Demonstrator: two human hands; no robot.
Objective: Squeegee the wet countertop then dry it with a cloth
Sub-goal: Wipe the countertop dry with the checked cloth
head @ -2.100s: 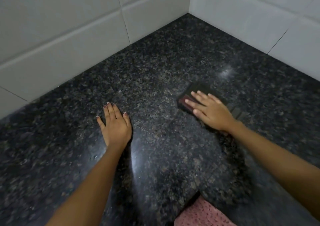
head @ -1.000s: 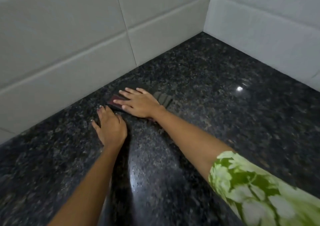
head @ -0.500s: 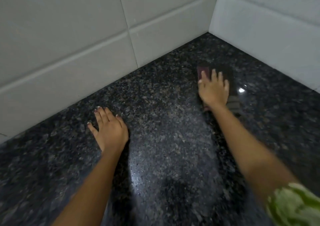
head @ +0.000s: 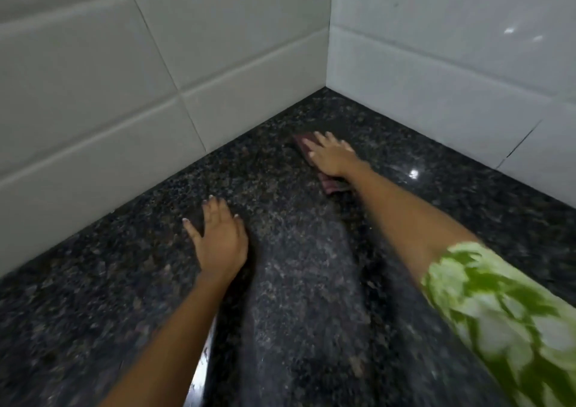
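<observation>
Currently, upper centre of frame: right hand (head: pixel 332 157) flat, palm down on a dark reddish cloth (head: pixel 331 185), fingers (head: pixel 324 140) spread and extended, not curled round it. Cloth pokes out past fingertips toward the wall corner and behind the wrist (rest hidden under palm). Centre-left: left hand (head: pixel 219 241) flat on black granite countertop (head: pixel 93 297), fingers splayed, holding nothing, well apart from cloth. Lower right: green-and-white sleeve (head: pixel 498 313), blurred. White wall tiles (head: pixel 93 79) behind.

Home kitchen, granite countertop (head: pixel 131 282), white wall tiles (head: pixel 93 79)
</observation>
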